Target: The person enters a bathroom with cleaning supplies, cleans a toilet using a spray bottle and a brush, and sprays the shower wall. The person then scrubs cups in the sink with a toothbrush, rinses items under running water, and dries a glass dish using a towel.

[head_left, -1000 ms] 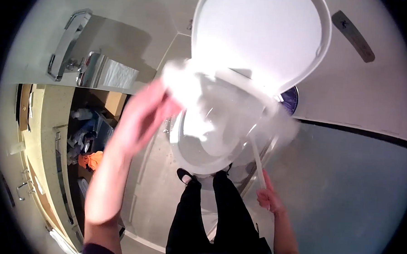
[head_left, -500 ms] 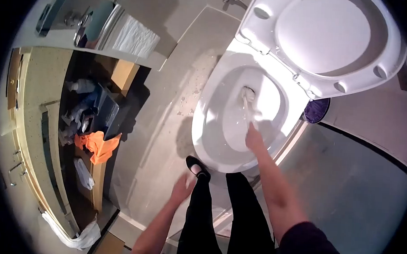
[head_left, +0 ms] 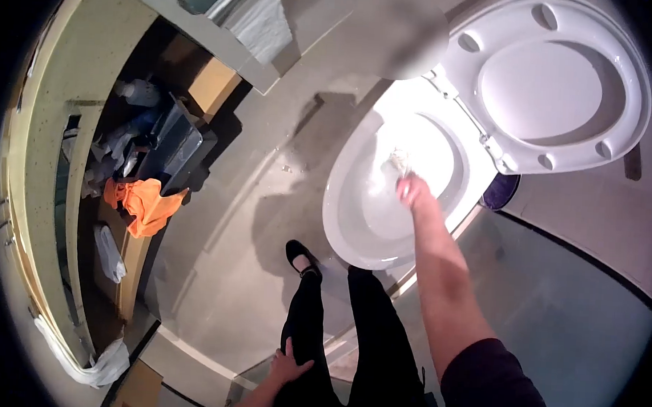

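My right hand (head_left: 411, 192) is closed around the handle of a white toilet brush (head_left: 399, 161), over the bowl of the white toilet (head_left: 339, 237). The brush head is down inside the bowl, near its back, partly washed out by glare. The toilet seat and lid (head_left: 471, 68) stand raised at the upper right. My left hand (head_left: 290, 365) rests on my left thigh in black trousers (head_left: 311, 334), its fingers spread and holding nothing.
An open cabinet (head_left: 85, 215) on the left holds an orange cloth (head_left: 145, 204), a dark bin (head_left: 176, 142) and bottles. Toilet paper (head_left: 257, 22) hangs above it. A purple container (head_left: 500, 191) stands beside the toilet. Water drops lie on the floor (head_left: 287, 168).
My left hand has come down from beside my leg onto my thigh. My right hand has moved up, nearer the brush head's spot in the bowl. The view has turned and shifted.
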{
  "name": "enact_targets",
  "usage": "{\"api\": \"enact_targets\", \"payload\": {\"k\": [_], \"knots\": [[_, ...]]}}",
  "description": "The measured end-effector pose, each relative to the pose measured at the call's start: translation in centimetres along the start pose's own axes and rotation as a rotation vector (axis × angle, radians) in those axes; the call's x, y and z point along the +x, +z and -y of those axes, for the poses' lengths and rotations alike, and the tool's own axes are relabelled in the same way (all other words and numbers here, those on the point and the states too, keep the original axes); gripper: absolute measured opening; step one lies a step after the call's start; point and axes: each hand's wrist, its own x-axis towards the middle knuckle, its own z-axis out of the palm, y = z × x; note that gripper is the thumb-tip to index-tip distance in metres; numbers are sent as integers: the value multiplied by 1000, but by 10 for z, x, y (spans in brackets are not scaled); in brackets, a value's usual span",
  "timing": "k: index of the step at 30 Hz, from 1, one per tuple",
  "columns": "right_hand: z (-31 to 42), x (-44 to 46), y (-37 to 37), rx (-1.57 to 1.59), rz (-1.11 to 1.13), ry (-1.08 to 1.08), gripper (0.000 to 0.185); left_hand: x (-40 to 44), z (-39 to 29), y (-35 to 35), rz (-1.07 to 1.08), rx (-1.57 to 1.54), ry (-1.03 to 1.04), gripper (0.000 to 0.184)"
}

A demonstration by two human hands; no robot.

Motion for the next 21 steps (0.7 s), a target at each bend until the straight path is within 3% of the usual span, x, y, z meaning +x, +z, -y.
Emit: {"api": "enact_targets", "payload": {"k": [2,5,7,8,10,11,14,15,17,18,20,21], "knots": [[-5,-51,30,-100,-68,-20,37,3,10,6,8,5,0,113],[18,-169,9,-1,187,-5,51,7,14,11,15,-20,-10,113],[28,-234,-18,47,310,-311,57,5,16,14,11,-60,5,113],[44,-238,-33,13,437,-296,60,9,15,10,-9,-75,11,112],[45,-182,-46,-375,544,-238,57,11,22,15,-42,-73,21,110],[36,-142,-53,-653,409,-338,53,17,28,22,-70,-71,27,110],[48,-45,-131,-670,230,-114,65,14,29,25,-102,-106,50,108],[39,-50,-146,-769,235,-81,68,9,32,20,-101,-112,59,107],[-25,-84,-127,-676,176,-52,68,7,31,18,-92,-105,58,106],[-48,-105,-112,-629,354,76,65,5,32,17,-87,-103,57,105],[-70,-172,-75,-309,370,-19,51,3,36,13,-59,-148,66,103],[-25,-206,-87,-236,522,-8,46,3,37,12,-51,-174,69,102]]}}
